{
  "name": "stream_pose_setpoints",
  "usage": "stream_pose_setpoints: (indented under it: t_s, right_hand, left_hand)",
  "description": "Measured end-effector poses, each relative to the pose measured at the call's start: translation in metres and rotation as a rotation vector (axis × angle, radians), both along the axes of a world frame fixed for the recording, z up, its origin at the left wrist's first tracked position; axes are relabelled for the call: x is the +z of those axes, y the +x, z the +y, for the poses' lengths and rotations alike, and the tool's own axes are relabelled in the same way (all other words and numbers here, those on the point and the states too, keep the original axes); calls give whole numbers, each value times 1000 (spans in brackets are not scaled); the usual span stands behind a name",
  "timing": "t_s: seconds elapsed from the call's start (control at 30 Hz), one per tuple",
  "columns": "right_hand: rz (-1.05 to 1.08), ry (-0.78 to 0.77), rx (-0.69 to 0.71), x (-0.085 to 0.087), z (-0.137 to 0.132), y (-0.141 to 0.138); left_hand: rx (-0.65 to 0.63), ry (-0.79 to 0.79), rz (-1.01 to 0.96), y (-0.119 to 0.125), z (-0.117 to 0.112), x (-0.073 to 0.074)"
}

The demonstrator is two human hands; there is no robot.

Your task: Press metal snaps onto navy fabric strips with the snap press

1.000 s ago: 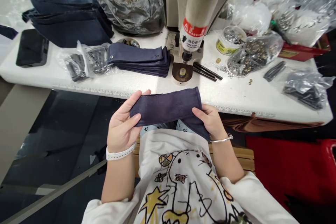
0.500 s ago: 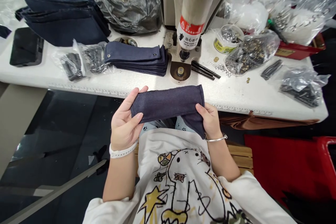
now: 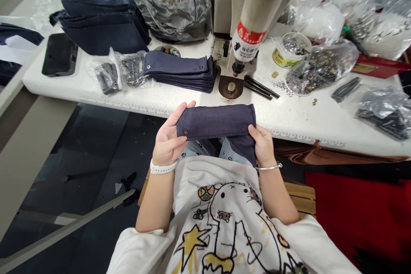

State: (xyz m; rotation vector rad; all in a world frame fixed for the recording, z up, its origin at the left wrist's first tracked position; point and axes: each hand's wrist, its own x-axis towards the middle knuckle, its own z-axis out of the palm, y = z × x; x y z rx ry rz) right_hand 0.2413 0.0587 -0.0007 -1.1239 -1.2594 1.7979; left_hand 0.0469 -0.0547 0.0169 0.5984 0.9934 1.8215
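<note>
Both hands hold a folded dark navy fabric piece [image 3: 218, 120] level in front of my chest, just below the white table's edge. My left hand [image 3: 168, 139] grips its left end, where a small metal snap shows near the thumb. My right hand [image 3: 265, 145] pinches the right end, where the cloth folds down. Straight ahead on the table stands the snap press [image 3: 245, 40] with its round die [image 3: 230, 87]. A stack of like navy pieces [image 3: 180, 72] lies left of the press.
The white table [image 3: 298, 115] carries plastic bags of metal snaps [image 3: 317, 66], a small tub of snaps [image 3: 290, 47], black rods [image 3: 260, 87], folded navy fabric [image 3: 102, 25] at the back left and a black phone [image 3: 59, 55]. A red bin [image 3: 359, 214] sits low right.
The fabric piece has been turned and drawn narrower between my hands, so a metal snap now shows at its left end. Both hands have edged up toward the table.
</note>
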Motion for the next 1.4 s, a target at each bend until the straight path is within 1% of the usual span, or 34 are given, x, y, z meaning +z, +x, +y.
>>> stream_pose_setpoints:
  t_s: [0.23, 0.43, 0.63, 0.93, 1.13, 1.27, 1.33, 1.4]
  right_hand:
    - [44, -34, 18, -2, 1, 0]
    - [84, -26, 40, -1, 2, 2]
    - [139, -2, 96, 0, 5, 2]
    - [110, 28, 97, -1, 6, 3]
    - [27, 56, 93, 3, 6, 2]
    - [23, 57, 116, 1, 7, 1]
    - [3, 76, 140, -1, 9, 2]
    - [-42, 143, 185, 0, 12, 6]
  left_hand:
    - [-39, 26, 1, -3, -4, -2]
    - [7, -20, -8, -3, -6, -1]
    - [30, -9, -44, -1, -3, 0]
    - [35, 7, -3, 0, -1, 1]
    - [82, -46, 75, -2, -1, -1]
    - [70, -52, 101, -1, -2, -2]
    - [55, -46, 117, -4, -2, -1]
    - [66, -16, 164, -14, 1, 5]
